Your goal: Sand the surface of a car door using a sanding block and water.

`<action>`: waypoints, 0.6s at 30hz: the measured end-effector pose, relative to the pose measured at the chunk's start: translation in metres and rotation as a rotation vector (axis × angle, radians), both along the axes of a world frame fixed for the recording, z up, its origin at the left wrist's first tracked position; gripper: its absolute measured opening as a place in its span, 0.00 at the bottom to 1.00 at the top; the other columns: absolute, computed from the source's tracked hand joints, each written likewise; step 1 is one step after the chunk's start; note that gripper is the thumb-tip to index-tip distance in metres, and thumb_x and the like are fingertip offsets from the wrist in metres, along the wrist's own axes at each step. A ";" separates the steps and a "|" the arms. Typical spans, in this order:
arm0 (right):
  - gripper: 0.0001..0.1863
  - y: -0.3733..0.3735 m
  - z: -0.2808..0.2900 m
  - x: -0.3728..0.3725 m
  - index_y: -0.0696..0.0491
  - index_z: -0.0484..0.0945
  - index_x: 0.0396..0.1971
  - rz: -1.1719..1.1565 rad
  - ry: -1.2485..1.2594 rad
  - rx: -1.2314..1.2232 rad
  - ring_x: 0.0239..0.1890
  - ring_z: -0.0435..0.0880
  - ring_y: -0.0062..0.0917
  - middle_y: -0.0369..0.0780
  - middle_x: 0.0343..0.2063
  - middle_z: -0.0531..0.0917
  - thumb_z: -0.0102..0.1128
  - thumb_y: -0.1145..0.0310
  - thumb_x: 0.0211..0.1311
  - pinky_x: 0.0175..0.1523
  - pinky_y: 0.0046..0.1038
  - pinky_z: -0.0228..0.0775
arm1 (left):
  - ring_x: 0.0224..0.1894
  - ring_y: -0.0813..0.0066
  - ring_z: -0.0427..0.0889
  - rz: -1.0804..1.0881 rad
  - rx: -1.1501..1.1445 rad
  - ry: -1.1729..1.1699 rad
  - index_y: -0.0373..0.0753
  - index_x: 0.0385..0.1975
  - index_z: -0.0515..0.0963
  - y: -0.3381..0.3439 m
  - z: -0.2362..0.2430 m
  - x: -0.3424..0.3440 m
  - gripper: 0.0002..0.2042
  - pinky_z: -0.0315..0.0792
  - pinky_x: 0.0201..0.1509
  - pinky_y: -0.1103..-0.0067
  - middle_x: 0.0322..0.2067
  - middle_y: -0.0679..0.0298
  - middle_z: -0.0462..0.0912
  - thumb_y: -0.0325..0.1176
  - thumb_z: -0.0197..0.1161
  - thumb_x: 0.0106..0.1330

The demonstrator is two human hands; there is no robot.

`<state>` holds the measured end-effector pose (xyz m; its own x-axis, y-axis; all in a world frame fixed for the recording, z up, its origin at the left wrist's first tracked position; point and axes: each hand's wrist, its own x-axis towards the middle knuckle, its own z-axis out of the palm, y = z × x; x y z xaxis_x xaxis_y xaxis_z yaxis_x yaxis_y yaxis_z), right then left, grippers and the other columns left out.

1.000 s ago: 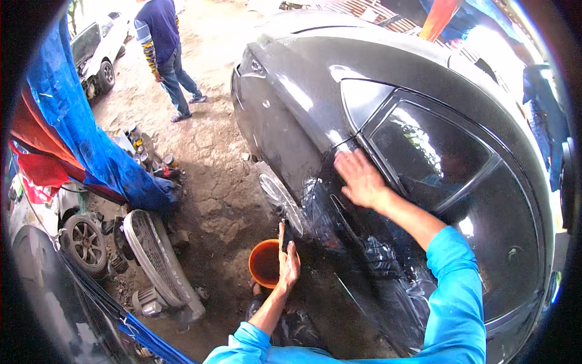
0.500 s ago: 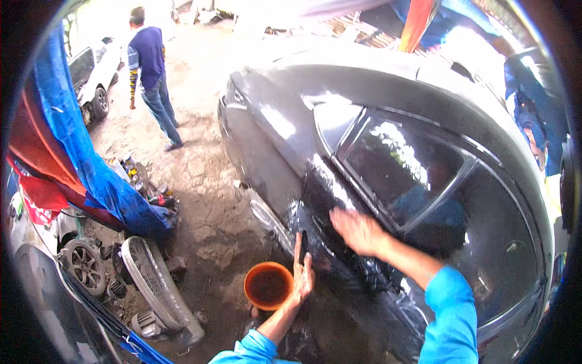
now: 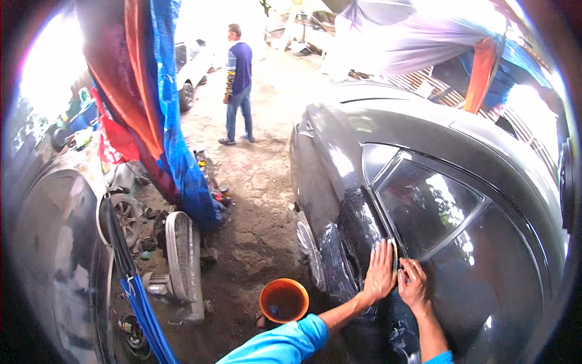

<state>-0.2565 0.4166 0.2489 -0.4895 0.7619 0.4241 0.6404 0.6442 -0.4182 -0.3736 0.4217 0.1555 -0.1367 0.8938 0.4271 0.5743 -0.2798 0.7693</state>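
My left hand (image 3: 379,273) lies along the door of the dark car (image 3: 509,151), just below the window trim, fingers stretched out and flat. A narrow pale-edged strip (image 3: 394,251) shows beside its index finger; whether it is held I cannot tell. My right hand (image 3: 413,285) is just right of it at the lower edge of the glossy side window (image 3: 436,218), fingers curled; what they grip is hidden. The door panel around both hands has wet-looking streaks. An orange bucket (image 3: 284,283) with dark liquid stands on the ground to the left.
A person (image 3: 239,67) in blue stands beyond the car near a white car (image 3: 191,64). At left hang blue and red tarps (image 3: 163,91), above a wheel (image 3: 126,218), a silver grille (image 3: 180,261) and another car body (image 3: 60,255). Dirt ground (image 3: 254,212) runs between.
My left hand has risen from beside the bucket onto the door. My right hand has moved down and right, next to it. The person walked a little and the view tilted up.
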 end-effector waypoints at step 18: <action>0.13 0.011 0.006 -0.019 0.56 0.79 0.46 0.077 0.083 -0.100 0.29 0.83 0.39 0.44 0.29 0.81 0.61 0.73 0.60 0.33 0.35 0.75 | 0.74 0.47 0.49 0.160 0.096 0.068 0.28 0.71 0.51 0.059 -0.005 -0.052 0.34 0.43 0.78 0.62 0.71 0.41 0.53 0.43 0.51 0.71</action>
<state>-0.2752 0.4279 0.2546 -0.5145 0.7640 0.3893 0.5514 0.6425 -0.5321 -0.4255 0.4804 0.1506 -0.2416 0.8177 0.5224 0.6673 -0.2509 0.7013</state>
